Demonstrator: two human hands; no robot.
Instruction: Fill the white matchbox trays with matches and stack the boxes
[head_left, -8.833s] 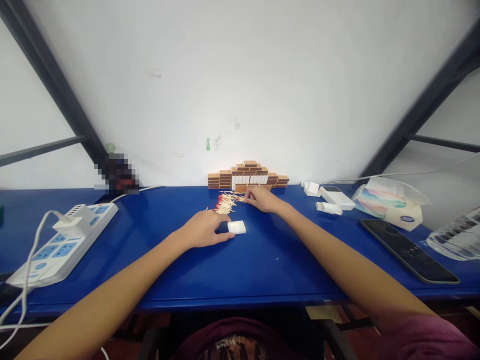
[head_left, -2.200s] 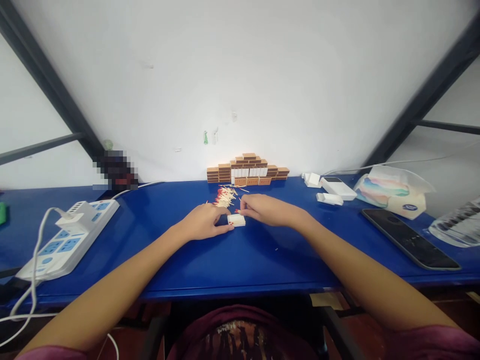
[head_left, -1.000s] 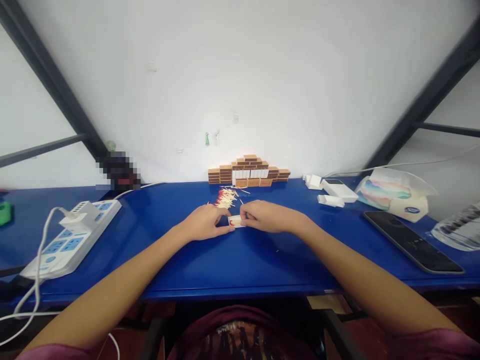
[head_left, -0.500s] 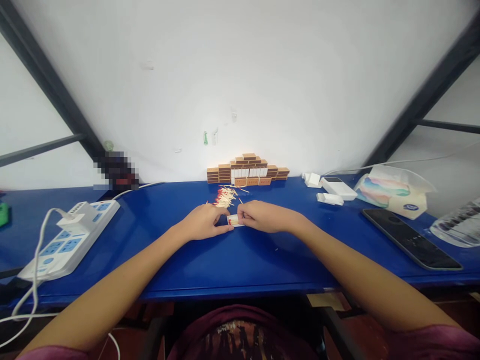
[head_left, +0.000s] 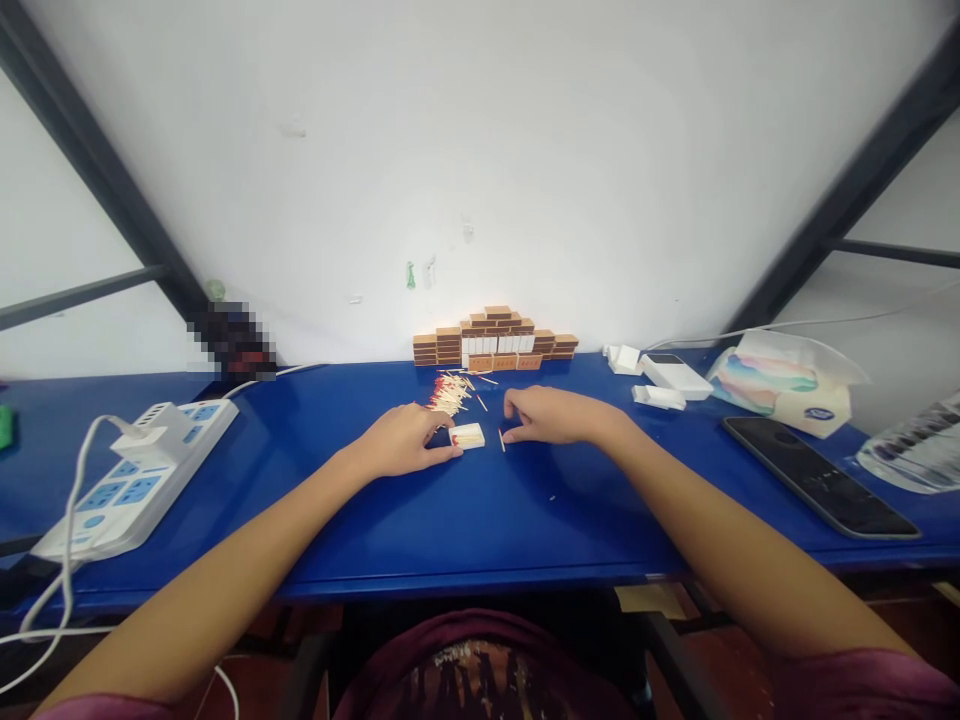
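Note:
My left hand (head_left: 405,440) steadies a small white matchbox tray (head_left: 472,431) on the blue table, thumb at its near edge and fingers at its left end. A few red-tipped matches lie in the tray. Just right of it is my right hand (head_left: 551,415), its thumb and fingers apart. A single match (head_left: 502,441) is close by the right thumb tip; whether they touch is hard to see. Beyond the tray lies a loose pile of matches (head_left: 450,392), and another match (head_left: 482,403) rests to its right.
Stacked brown matchboxes (head_left: 498,340) stand against the wall. To the right are white tray-like pieces (head_left: 660,397), a white box (head_left: 679,377), a tissue pack (head_left: 787,380), a phone (head_left: 821,475) and a clear plastic bottle (head_left: 919,450). A power strip (head_left: 135,485) with cables lies left.
My right hand has drawn back to the right from the matchbox tray and its fingers have parted. A match now shows by its thumb. My left hand stays at the tray.

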